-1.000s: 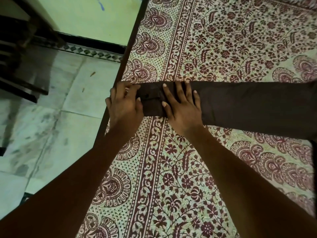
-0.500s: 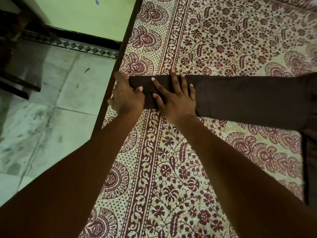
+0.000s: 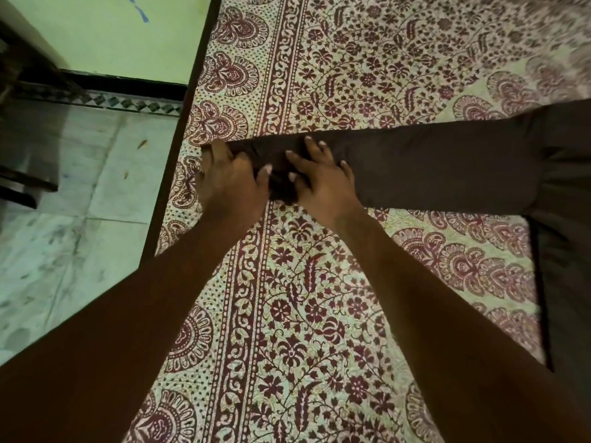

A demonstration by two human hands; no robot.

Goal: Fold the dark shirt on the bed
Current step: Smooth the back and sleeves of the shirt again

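The dark shirt [image 3: 431, 167] lies on the patterned bed sheet [image 3: 303, 298]. One long sleeve stretches flat to the left, and the body runs off the right edge of view. My left hand [image 3: 228, 183] covers the cuff end near the bed's left edge, fingers curled over the cloth and thumb pressed on it. Right beside it, my right hand [image 3: 323, 183] rests on the sleeve with fingers spread and pressing down. The cuff itself is mostly hidden under both hands.
The bed's dark wooden edge [image 3: 172, 174] runs just left of my left hand, with the tiled floor [image 3: 80, 203] below it. Dark furniture [image 3: 19, 123] stands at the far left by a green wall [image 3: 128, 36]. Bare sheet lies in front of and beyond the sleeve.
My left hand has closed further over the cuff end. My right hand's fingers have drawn in slightly on the sleeve. The sleeve stays in place.
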